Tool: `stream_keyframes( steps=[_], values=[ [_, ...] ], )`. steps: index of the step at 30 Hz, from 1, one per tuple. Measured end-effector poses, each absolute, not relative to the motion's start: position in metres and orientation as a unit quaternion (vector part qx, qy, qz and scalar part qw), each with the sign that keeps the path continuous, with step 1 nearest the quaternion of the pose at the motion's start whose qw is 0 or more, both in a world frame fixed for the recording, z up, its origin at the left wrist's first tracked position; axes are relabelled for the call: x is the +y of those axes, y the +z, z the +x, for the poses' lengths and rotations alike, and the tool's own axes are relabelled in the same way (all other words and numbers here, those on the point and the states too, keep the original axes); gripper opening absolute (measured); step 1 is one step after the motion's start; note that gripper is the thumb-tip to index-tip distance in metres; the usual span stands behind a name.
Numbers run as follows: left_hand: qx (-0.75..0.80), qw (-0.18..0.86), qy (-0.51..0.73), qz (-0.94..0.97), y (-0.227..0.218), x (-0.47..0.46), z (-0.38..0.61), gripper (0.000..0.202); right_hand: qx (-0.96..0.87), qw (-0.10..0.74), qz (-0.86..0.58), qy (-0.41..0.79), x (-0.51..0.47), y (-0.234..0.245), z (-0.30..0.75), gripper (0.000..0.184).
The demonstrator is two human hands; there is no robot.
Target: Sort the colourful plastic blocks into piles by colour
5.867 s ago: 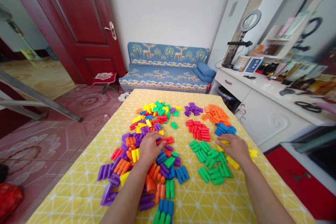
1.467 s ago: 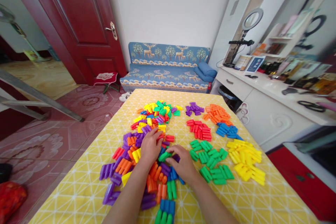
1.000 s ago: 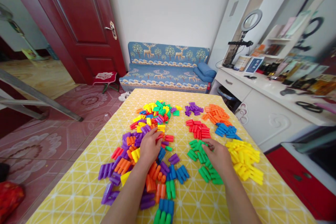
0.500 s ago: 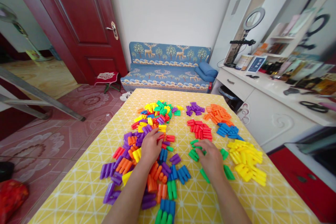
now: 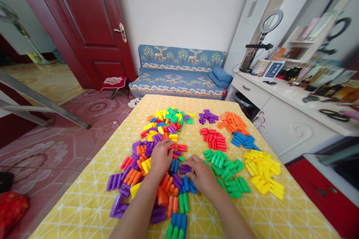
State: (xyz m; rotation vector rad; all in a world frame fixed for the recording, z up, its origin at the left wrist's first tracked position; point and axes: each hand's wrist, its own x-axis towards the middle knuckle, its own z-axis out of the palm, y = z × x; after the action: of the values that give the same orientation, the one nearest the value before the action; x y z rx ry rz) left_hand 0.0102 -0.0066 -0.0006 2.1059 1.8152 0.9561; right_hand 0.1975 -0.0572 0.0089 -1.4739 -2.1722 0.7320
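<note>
On the left, my left hand [image 5: 162, 157] rests on a mixed heap of ribbed plastic blocks, its fingers closed around a red block [image 5: 171, 146]. My right hand [image 5: 202, 174] is at the heap's right edge, thumb and fingers on either side of a purple block [image 5: 184, 169]. Blue blocks [image 5: 186, 184] lie just below that hand, partly covered by it. Orange blocks [image 5: 132, 176] and purple blocks [image 5: 114, 181] lie left of my left forearm. Right of my right hand spreads a group of green blocks [image 5: 228, 170].
Single-colour groups lie on the right: red blocks [image 5: 213, 139], purple blocks [image 5: 208, 116], orange blocks [image 5: 232, 121], blue blocks [image 5: 243, 140] and yellow blocks [image 5: 263, 171]. A patterned cloth covers the table [image 5: 84, 194]. Beyond stands a blue sofa [image 5: 179, 74]; a white dresser [image 5: 294, 119] is at right.
My right hand has moved left from the green group to the purple block, which has turned slightly. More green blocks are uncovered. My left hand has barely moved.
</note>
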Motion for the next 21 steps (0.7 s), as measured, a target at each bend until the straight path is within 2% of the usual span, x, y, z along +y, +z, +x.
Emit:
stream_keyframes(
  steps=[5,10,15,18,21],
  values=[
    [0.612,0.096,0.325,0.715,-0.004,-0.006,0.010,0.027,-0.760,0.241,-0.547,0.253,-0.060,0.004,0.194,0.032],
    [0.609,0.098,0.322,0.718,-0.002,-0.006,0.010,0.027,-0.770,0.304,-0.496,0.260,-0.034,0.025,0.213,0.015],
    [0.607,0.106,0.326,0.717,-0.001,-0.007,0.010,0.026,-0.699,0.394,-0.576,0.155,0.051,0.049,0.262,0.018],
    [0.602,0.108,0.331,0.719,-0.003,-0.007,0.010,0.026,-0.636,0.366,-0.672,0.100,0.103,0.050,0.288,0.022],
    [0.600,0.107,0.338,0.717,-0.005,-0.006,0.009,0.025,-0.612,0.337,-0.710,0.091,0.134,0.039,0.305,0.017]
  ],
)
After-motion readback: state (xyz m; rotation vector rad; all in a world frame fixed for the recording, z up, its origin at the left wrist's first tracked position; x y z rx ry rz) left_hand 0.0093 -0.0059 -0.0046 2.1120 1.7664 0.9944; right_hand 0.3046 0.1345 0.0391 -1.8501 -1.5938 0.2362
